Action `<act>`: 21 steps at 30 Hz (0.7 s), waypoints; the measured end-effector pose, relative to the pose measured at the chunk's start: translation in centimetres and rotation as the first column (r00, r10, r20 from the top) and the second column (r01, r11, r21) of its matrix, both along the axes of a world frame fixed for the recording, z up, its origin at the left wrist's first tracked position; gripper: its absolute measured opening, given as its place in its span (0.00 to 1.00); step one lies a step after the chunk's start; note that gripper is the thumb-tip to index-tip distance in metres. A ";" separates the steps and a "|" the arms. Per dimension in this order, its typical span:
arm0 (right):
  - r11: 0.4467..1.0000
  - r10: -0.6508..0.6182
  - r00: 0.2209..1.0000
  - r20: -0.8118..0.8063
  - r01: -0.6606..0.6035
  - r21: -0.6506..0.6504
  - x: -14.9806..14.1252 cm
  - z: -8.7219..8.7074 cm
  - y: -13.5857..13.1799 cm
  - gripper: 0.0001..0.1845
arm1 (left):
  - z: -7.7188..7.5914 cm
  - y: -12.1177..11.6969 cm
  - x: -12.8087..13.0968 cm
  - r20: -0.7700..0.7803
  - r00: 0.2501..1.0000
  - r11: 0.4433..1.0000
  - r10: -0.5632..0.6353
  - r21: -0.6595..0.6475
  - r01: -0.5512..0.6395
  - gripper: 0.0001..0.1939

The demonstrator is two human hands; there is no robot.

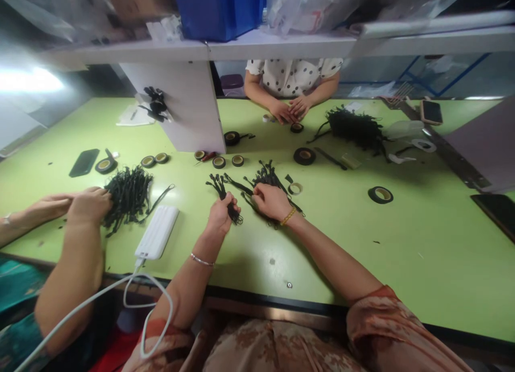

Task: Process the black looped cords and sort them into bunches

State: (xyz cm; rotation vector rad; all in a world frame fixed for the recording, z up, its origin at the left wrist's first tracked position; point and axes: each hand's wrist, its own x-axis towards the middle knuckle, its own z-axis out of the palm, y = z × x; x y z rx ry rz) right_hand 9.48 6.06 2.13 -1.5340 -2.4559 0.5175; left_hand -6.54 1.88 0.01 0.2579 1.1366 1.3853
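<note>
My left hand (220, 214) is closed round a small bunch of black cable pieces (220, 188) that fan out above the fist on the green table (362, 243). My right hand (271, 200) is curled, fingers pinching at a larger pile of black cable pieces (267, 176) lying just beyond it. A gold bracelet sits on my right wrist, a thin silver bangle on my left. The two hands are a few centimetres apart.
A white power bank (157, 231) with a white cord lies left of my hands. Tape rolls (304, 156) dot the table. A co-worker's hands (86, 205) work another black pile at left; a person opposite (292, 109) handles tape. A phone (83, 162) lies at left.
</note>
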 end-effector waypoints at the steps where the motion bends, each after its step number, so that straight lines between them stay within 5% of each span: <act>1: 1.000 -0.002 1.000 0.024 0.002 0.011 -0.5 -0.1 0.2 0.11 | 0.0 0.0 -0.1 0.001 1.000 1.000 0.007 0.000 -0.007 0.11; 8: 1.000 -0.006 0.980 0.199 0.006 0.004 -2.7 -0.1 1.2 0.12 | 0.3 0.2 -0.7 0.025 1.000 1.000 0.019 0.007 -0.020 0.12; 16: 1.000 -0.002 1.000 -0.031 0.001 -0.031 -0.5 0.6 1.3 0.10 | 0.4 0.2 -0.6 0.031 0.995 0.994 0.100 0.034 -0.101 0.10; 21: 0.988 0.099 0.983 -0.152 -0.115 -0.105 0.3 0.1 1.8 0.07 | 0.4 0.2 -0.7 0.037 0.991 0.992 0.128 0.007 -0.128 0.09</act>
